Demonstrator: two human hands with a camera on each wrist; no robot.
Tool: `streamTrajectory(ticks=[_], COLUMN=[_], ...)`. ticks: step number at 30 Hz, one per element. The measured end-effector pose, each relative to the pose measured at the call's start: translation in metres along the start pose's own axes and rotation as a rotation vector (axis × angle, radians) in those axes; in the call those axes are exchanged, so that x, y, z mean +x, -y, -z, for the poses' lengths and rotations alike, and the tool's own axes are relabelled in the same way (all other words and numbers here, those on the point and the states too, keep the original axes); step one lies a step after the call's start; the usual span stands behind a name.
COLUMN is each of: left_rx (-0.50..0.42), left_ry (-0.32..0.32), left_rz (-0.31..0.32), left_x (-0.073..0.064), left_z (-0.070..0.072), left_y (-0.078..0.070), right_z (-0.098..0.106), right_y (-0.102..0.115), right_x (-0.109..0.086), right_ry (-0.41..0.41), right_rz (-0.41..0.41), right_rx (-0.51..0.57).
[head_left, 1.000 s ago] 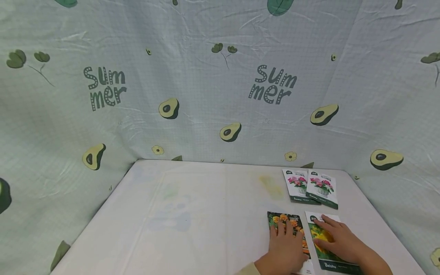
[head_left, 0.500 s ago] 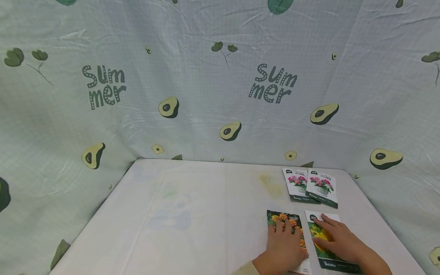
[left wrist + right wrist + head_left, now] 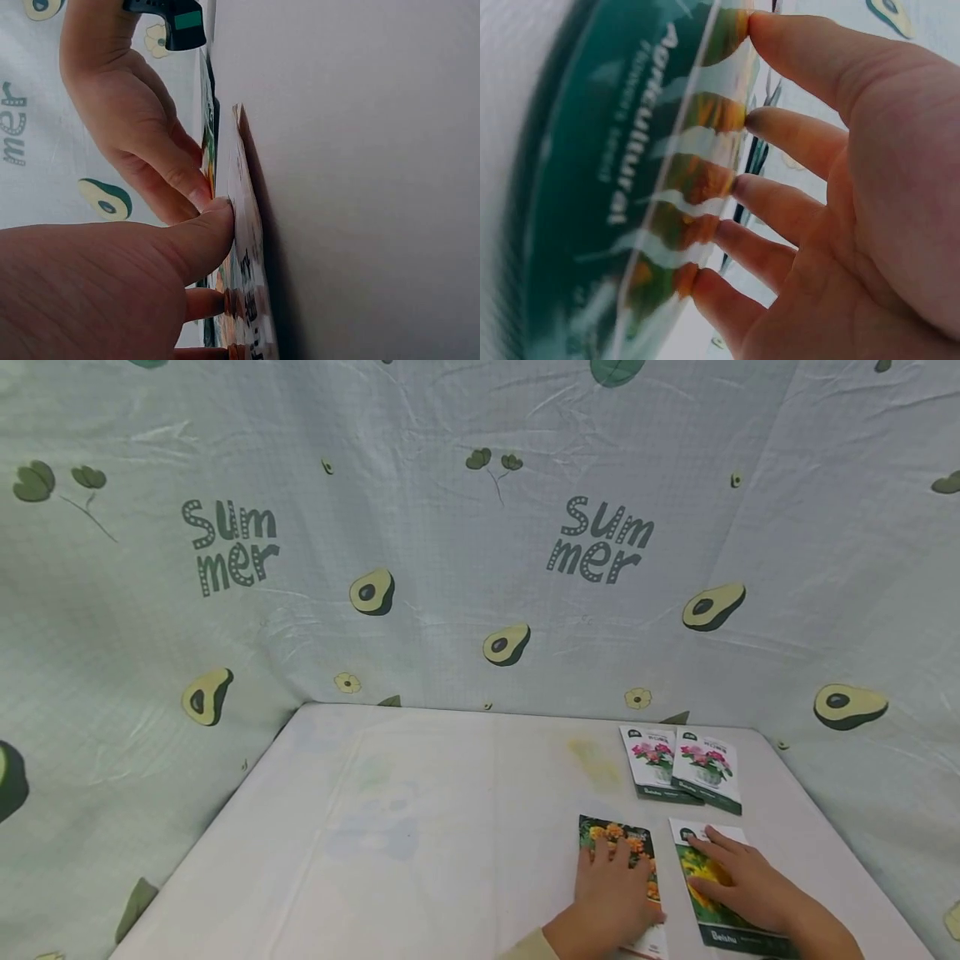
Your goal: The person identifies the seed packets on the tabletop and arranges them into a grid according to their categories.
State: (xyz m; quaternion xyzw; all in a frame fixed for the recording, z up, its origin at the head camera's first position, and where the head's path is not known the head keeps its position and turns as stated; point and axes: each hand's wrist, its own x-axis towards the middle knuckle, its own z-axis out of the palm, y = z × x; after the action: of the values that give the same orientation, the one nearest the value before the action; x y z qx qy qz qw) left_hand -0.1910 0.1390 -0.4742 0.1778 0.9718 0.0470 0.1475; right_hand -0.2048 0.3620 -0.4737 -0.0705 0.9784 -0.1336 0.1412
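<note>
My left hand [image 3: 611, 897] rests with spread fingers on a seed packet [image 3: 649, 943] printed with orange flowers, at the front right of the table. In the left wrist view, its thumb and fingertips touch the face of this packet [image 3: 244, 217], which lies low over the white surface. Just to the right, my right hand [image 3: 750, 881] lies on a second seed packet [image 3: 705, 907], green with yellow flowers and a dark green lower band. In the right wrist view, the spread fingertips press on the shiny face of that packet [image 3: 607, 165]. The hands cover part of both prints.
Behind the hands, two seed packets with pink flowers lie at the table's back right, the right one [image 3: 705, 768] overlapping the left one [image 3: 647, 760]. A printed curtain [image 3: 435, 527] surrounds the white table [image 3: 420, 893]. A dark wrist device [image 3: 184, 30] sits on the right wrist.
My left hand has slid the orange-flower packet slightly to the left, widening the gap to the yellow-flower packet. My right hand stays on its packet.
</note>
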Motion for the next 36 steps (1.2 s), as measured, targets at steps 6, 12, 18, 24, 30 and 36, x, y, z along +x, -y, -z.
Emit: streamTrajectory(ticks=[6, 12, 18, 24, 30, 36], left_rx=[0.004, -0.027, -0.035, -0.048, -0.043, -0.035], left_ry=[-0.006, 0.003, 0.007, 0.011, -0.005, -0.028], left_rz=[0.016, 0.010, 0.017, 0.020, 0.011, 0.001], left_x=[-0.004, -0.007, -0.008, -0.010, -0.014, -0.018], left_z=[0.001, 0.001, 0.002, 0.005, 0.006, 0.006], left_y=[0.007, 0.015, 0.020, 0.024, 0.030, 0.034], right_z=[0.003, -0.001, -0.004, -0.001, -0.002, -0.002], right_y=[0.001, -0.002, -0.003, 0.000, 0.001, 0.002], right_x=[0.000, -0.002, -0.001, -0.002, -0.003, -0.004], right_ry=[0.018, 0.006, -0.021, -0.010, -0.016, -0.021], right_rz=[-0.007, -0.014, -0.016, -0.034, -0.030, -0.031], right_rx=[0.010, 0.005, -0.030, -0.037, -0.034, -0.040])
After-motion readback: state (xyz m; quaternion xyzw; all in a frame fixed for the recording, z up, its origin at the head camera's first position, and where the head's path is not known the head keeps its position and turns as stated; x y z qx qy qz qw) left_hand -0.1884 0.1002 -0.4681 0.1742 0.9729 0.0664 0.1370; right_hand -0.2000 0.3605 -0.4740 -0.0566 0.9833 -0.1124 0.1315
